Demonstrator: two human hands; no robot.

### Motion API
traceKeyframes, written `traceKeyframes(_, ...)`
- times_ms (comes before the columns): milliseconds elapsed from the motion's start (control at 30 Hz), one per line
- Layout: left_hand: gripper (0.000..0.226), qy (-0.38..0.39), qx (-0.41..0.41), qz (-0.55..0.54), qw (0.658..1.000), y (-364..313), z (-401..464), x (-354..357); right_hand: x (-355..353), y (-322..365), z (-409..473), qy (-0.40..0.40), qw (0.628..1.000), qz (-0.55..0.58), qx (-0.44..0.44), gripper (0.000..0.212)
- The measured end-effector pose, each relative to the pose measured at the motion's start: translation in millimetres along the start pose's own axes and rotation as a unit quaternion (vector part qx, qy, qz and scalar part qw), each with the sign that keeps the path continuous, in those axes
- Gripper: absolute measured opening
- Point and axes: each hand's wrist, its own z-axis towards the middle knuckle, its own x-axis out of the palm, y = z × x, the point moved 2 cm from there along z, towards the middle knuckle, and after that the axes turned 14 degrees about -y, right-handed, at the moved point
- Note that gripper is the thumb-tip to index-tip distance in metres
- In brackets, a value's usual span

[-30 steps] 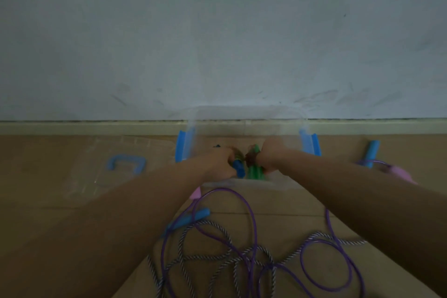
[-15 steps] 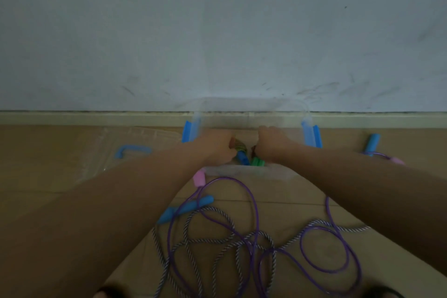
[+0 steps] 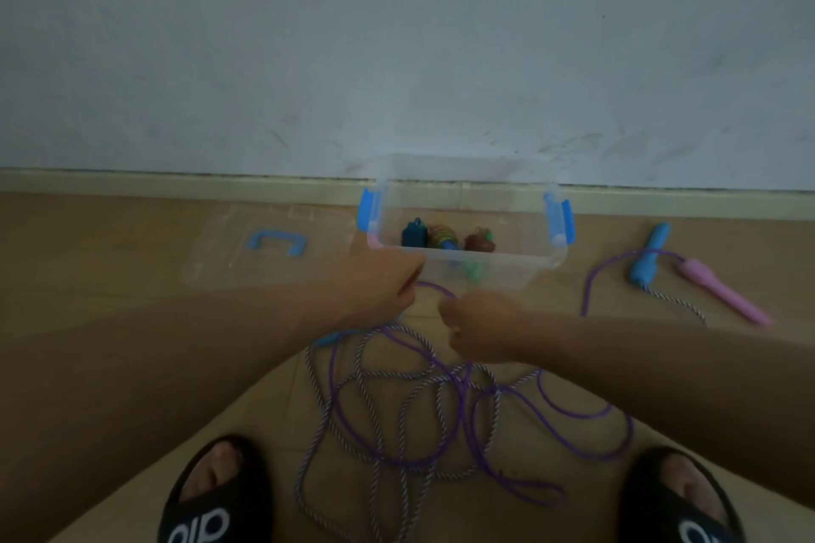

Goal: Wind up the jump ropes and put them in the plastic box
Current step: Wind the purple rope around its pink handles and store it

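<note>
Both hands are out in front of the box, and their grips are hard to read: the left hand [image 3: 388, 287] shows its back to the camera with fingers folded under, right where the purple rope [image 3: 441, 370] runs up to it, but whether it pinches the rope I cannot tell. The right hand [image 3: 476, 331] is curled into a loose fist just beside the same strand, and again the blur hides whether anything is held. That rope lies in loose loops on the floor [image 3: 88, 242] between the two hands and the feet, tangled with a striped rope [image 3: 366, 401]. One blue handle [image 3: 328, 337] peeks out beside the left forearm. Off to the right, well apart from the tangle, lie another blue handle [image 3: 648, 260] and a pink handle [image 3: 723, 295], side by side, each with its cord attached. The box [image 3: 547, 265], clear with blue latches, stands against the skirting of the wall [image 3: 397, 35]. Inside it sit wound bundles: a dark one [image 3: 414, 234], a multicoloured one [image 3: 441, 236] and a brownish one [image 3: 478, 240]. Left of the box the clear lid [image 3: 220, 265] lies flat, its blue grip up. Black sandals [image 3: 211, 511] show at the bottom corners.
</note>
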Motion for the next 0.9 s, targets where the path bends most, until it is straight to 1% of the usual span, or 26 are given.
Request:
traceKeyframes(33,0.014,0.057,-0.012,0.012,0.998,-1.1,-8.8,5.4,10.8,-0.5,-6.0,0.083,0.996,-0.008,0.016,0.034)
traceKeyframes(67,0.021,0.133,-0.023,0.040,0.990,-2.0,-17.8,12.0,22.3,-0.1,-13.9,0.144,0.989,-0.018,0.021,0.041)
traceKeyframes(100,0.033,0.215,-0.035,0.073,0.973,-4.1,-27.2,17.5,35.8,0.2,-20.8,0.180,0.983,-0.023,0.017,0.048)
traceKeyframes(133,0.044,0.285,-0.046,0.100,0.952,-6.3,-35.3,22.7,47.8,1.7,-27.6,0.195,0.981,-0.019,0.013,0.055)
traceKeyframes(167,0.050,0.331,-0.052,0.117,0.935,-9.4,-41.4,25.9,59.6,3.3,-32.2,0.198,0.980,-0.012,0.012,0.062)
traceKeyframes(200,0.052,0.353,-0.054,0.122,0.926,-11.6,-45.3,29.1,70.5,4.7,-35.2,0.188,0.982,-0.006,0.013,0.067)
traceKeyframes(233,0.052,0.360,-0.052,0.119,0.924,-14.0,-46.9,31.1,79.8,5.6,-36.5,0.174,0.985,-0.004,0.013,0.068)
traceKeyframes(267,0.051,0.359,-0.049,0.112,0.926,-15.3,-46.9,32.4,87.5,6.1,-37.4,0.161,0.987,-0.009,0.011,0.065)
traceKeyframes(367,0.050,0.341,-0.038,0.109,0.933,-14.4,-43.1,32.2,102.9,6.9,-38.1,0.125,0.991,-0.053,-0.002,0.050)
traceKeyframes(433,0.049,0.334,-0.038,0.110,0.935,-12.7,-39.6,32.2,107.4,8.1,-38.0,0.112,0.991,-0.073,-0.006,0.045)
traceKeyframes(533,0.047,0.308,-0.037,0.100,0.945,-13.6,-33.9,30.2,108.1,10.4,-34.0,0.106,0.992,-0.073,0.000,0.045)
traceKeyframes(667,0.048,0.299,-0.032,0.092,0.949,-17.4,-31.1,28.5,104.8,14.4,-32.1,0.112,0.991,-0.068,0.006,0.045)
traceKeyframes(767,0.047,0.298,-0.026,0.088,0.950,-18.3,-32.5,27.9,111.9,17.0,-31.6,0.123,0.991,-0.031,0.031,0.050)
traceKeyframes(833,0.046,0.300,-0.023,0.088,0.950,-17.5,-34.1,27.5,110.7,19.0,-29.9,0.120,0.990,0.018,0.066,0.041)
traceKeyframes(900,0.046,0.302,-0.024,0.085,0.949,-16.3,-36.1,25.8,102.7,18.3,-26.2,0.080,0.984,0.085,0.134,0.032)
